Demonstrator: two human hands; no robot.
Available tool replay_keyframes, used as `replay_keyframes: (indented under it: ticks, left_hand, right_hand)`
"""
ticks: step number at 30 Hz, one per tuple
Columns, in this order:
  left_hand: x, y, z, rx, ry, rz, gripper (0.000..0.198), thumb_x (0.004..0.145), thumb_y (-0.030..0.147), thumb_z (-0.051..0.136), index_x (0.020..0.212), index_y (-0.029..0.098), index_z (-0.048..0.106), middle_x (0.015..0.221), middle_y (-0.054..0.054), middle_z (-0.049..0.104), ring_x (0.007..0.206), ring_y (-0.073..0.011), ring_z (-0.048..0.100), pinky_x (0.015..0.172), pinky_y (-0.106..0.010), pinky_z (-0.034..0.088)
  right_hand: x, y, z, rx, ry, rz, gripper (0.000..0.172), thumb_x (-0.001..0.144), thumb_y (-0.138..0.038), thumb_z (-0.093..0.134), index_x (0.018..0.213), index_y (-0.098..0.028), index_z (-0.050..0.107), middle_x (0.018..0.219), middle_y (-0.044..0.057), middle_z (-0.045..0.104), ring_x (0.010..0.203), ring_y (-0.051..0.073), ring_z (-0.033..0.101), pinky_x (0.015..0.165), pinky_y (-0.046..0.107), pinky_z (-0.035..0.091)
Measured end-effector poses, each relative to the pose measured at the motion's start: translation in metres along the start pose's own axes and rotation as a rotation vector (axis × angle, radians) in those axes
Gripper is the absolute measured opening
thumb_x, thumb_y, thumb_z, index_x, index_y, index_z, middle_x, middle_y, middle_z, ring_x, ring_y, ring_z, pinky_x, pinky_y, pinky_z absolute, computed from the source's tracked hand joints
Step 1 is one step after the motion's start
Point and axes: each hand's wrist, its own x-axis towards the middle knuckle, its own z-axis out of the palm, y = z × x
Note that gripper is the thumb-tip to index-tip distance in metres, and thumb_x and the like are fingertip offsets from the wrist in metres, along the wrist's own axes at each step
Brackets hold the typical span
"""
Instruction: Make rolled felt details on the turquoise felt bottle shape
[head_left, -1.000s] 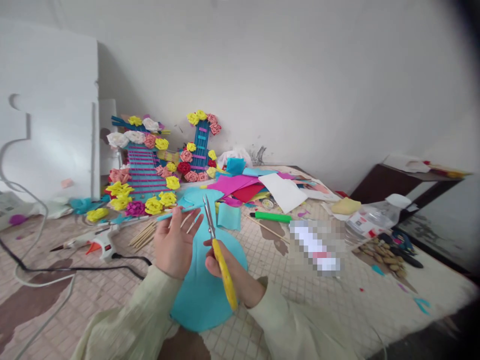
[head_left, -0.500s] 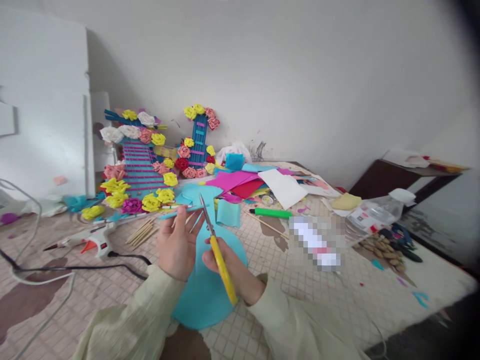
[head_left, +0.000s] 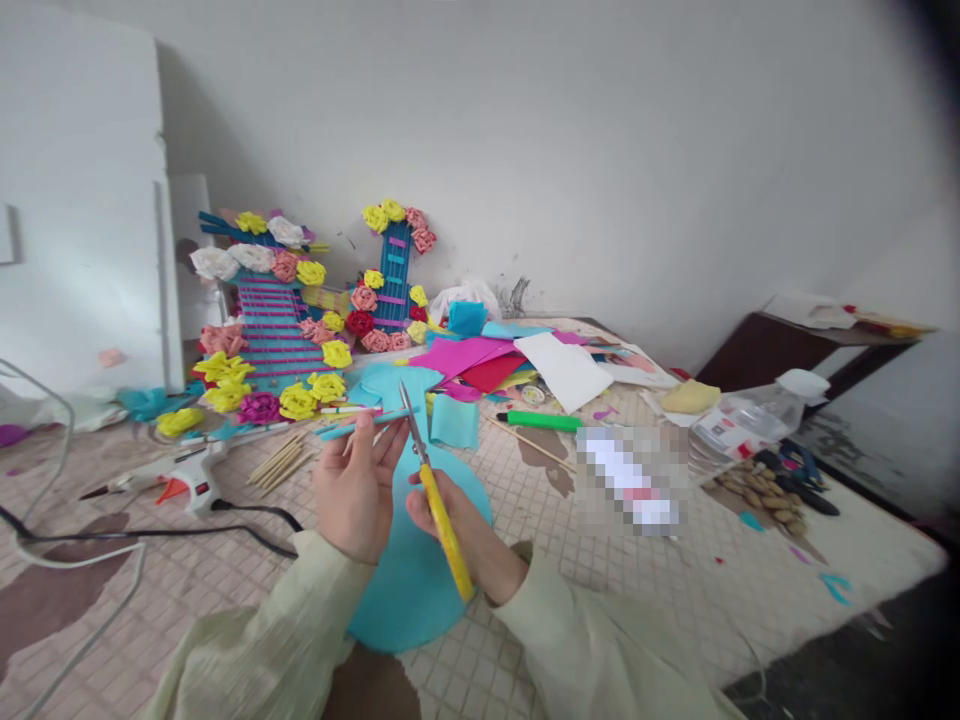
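Observation:
My left hand (head_left: 354, 490) pinches a thin light-blue stick (head_left: 341, 429) between thumb and fingers; it looks wrapped in paper. In my right hand (head_left: 457, 515) are scissors with yellow handles (head_left: 444, 525), pointing up and away from me. Their blades (head_left: 411, 420) stand at the right end of the blue stick. Whether the blades are touching the stick I cannot tell exactly. Below both hands lies a round light-blue piece (head_left: 420, 590) on the table. Beyond them is a light-blue paper sheet (head_left: 397, 381), with a smaller blue paper piece (head_left: 454, 424) to its right.
A glue gun (head_left: 187, 480) with its cord and several wooden sticks (head_left: 279, 465) lie left. Decorated panels with paper flowers (head_left: 274, 330) lean at the back. Coloured paper (head_left: 465, 355), a green marker (head_left: 544, 421), a plastic bottle (head_left: 750, 420) and peanuts (head_left: 761, 493) are to the right.
The view has shifted slightly, so the background sits a little further left and up. Both hands keep nearly the same pose, with the scissors still at the stick's end.

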Motion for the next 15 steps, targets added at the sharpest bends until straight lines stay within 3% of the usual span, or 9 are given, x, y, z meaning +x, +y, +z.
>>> replay_keyframes:
  ticks: [8,15]
  left_hand:
    - [-0.001,0.001,0.001,0.011,0.011,0.005,0.014,0.07,0.026,0.066,0.072,0.016,0.056,0.08,-0.003,0.067,0.084,-0.0203,0.065,0.089,-0.042,0.045]
    - [-0.003,0.001,0.003,0.017,0.028,-0.006,0.014,0.07,0.025,0.066,0.072,0.016,0.055,0.079,-0.003,0.067,0.084,-0.0196,0.065,0.089,-0.04,0.045]
  right_hand:
    - [-0.002,-0.007,-0.002,-0.006,-0.023,-0.05,0.027,0.078,-0.044,0.05,0.083,-0.018,0.046,0.07,-0.002,0.042,0.06,0.01,0.039,0.057,0.025,0.041]
    - [-0.003,-0.008,-0.002,0.003,-0.024,0.042,0.033,0.076,-0.049,0.051,0.084,-0.018,0.047,0.063,-0.004,0.038,0.053,0.009,0.034,0.05,0.024,0.035]
